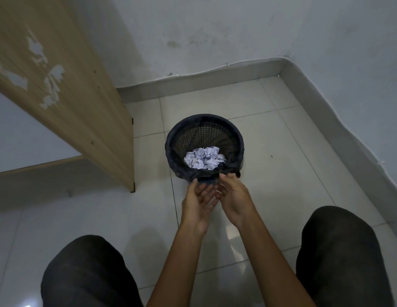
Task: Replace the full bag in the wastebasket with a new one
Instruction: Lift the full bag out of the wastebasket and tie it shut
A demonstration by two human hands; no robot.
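A round black mesh wastebasket (206,131) stands on the tiled floor in the room's corner. A dark bag (184,168) lines it and is folded over the rim. Crumpled white paper (204,160) lies in the bottom. My left hand (198,201) and my right hand (234,196) hover side by side just in front of the basket's near rim, fingers spread. The fingertips of both reach the bag's folded edge, and neither hand has closed on it.
A wooden furniture panel (66,89) with peeling veneer stands to the left of the basket. White walls with a grey skirting (215,82) close the corner behind and to the right. My knees in dark trousers (86,275) frame the bottom of the view.
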